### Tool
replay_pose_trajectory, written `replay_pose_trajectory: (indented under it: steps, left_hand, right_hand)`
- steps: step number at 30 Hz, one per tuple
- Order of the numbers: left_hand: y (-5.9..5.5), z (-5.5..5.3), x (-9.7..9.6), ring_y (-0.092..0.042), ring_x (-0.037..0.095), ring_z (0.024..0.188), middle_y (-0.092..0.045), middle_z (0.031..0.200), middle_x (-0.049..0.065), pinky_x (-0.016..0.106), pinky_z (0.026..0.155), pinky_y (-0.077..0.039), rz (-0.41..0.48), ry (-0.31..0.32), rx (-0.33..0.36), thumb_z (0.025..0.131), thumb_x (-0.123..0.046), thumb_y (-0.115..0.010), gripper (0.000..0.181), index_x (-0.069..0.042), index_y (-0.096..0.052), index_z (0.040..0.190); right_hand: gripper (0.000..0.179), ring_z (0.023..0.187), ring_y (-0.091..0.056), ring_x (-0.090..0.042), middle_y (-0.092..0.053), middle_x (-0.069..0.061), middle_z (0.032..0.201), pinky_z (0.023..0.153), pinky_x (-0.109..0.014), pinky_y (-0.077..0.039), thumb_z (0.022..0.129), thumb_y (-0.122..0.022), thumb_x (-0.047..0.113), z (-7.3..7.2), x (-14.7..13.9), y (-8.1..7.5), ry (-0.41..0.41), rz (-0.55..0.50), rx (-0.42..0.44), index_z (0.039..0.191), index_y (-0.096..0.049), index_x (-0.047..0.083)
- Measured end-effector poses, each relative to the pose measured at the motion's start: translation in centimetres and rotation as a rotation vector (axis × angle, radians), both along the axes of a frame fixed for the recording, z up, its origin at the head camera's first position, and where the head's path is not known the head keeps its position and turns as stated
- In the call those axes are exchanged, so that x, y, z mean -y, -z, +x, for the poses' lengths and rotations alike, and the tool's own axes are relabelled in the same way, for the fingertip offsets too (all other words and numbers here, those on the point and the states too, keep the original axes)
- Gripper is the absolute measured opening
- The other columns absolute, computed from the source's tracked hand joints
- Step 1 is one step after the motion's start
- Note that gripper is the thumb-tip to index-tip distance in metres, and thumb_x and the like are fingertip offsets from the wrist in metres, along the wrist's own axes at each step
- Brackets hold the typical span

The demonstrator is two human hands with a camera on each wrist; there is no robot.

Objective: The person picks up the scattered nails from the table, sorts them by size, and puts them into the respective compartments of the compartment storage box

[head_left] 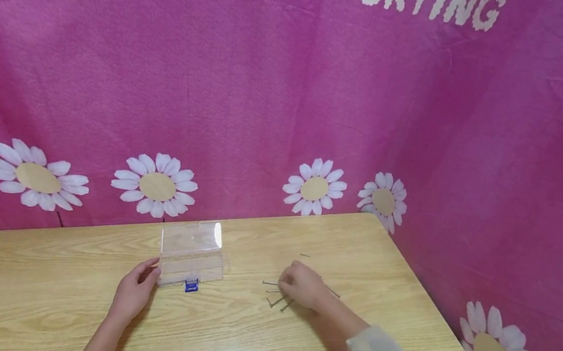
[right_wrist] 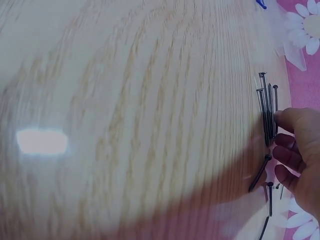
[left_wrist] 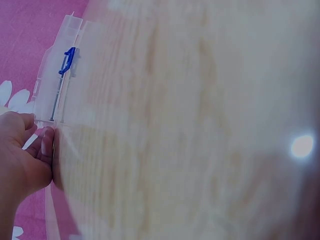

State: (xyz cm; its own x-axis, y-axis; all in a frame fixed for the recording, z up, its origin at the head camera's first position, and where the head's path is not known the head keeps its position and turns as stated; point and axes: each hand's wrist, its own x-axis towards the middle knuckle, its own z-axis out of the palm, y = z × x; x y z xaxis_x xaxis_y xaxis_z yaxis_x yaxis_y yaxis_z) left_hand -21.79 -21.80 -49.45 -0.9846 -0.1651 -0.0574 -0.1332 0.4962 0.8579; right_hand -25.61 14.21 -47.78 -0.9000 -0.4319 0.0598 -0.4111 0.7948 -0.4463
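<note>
A clear plastic box (head_left: pixel 191 267) stands with its lid raised and a blue latch (head_left: pixel 191 286) on its front. My left hand (head_left: pixel 134 292) holds the box by its left edge, thumb and fingers at the corner. In the left wrist view a long nail (left_wrist: pixel 57 97) shows through the box's front wall. My right hand (head_left: pixel 302 284) is over a loose group of nails (right_wrist: pixel 265 112) on the table. Its fingertips are curled at one nail (right_wrist: pixel 276 97) and pinch it, partly covering its shaft. More nails (right_wrist: pixel 270 200) lie scattered below the fingers.
The wood-grain table (head_left: pixel 219 337) reaches back to a pink cloth (head_left: pixel 247 107) with daisies, which also runs along the right side. A single thin nail (head_left: pixel 305 255) lies behind my right hand. Light glares on the front of the table.
</note>
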Motion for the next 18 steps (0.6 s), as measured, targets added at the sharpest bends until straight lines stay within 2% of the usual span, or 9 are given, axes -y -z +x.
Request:
replay_pose_trajectory:
  steps: [5, 18]
  left_hand:
    - [0.0, -0.2, 0.0, -0.048, 0.032, 0.118, -0.051, 0.131, 0.025, 0.045, 0.099, -0.036, -0.004, -0.005, -0.017, 0.099, -0.021, -0.042, 0.042, -0.004, -0.043, 0.138]
    - [0.1, -0.5, 0.2, -0.047, 0.033, 0.119, -0.05, 0.132, 0.025, 0.046, 0.1, -0.035, -0.009, 0.005, -0.01, 0.099, -0.022, -0.042, 0.043, -0.004, -0.042, 0.138]
  right_hand:
    - [0.012, 0.076, -0.049, -0.01, -0.055, 0.002, 0.082, 0.074, -0.03, -0.046, 0.086, -0.061, 0.019, 0.1, 0.6, -0.5, 0.003, -0.019, -0.009, 0.087, -0.07, 0.01]
    - [0.014, 0.073, -0.049, -0.008, -0.056, 0.002, 0.081, 0.066, -0.022, -0.044, 0.086, -0.061, 0.018, -0.5, 3.6, -1.6, -0.051, -0.017, -0.084, 0.089, -0.071, 0.009]
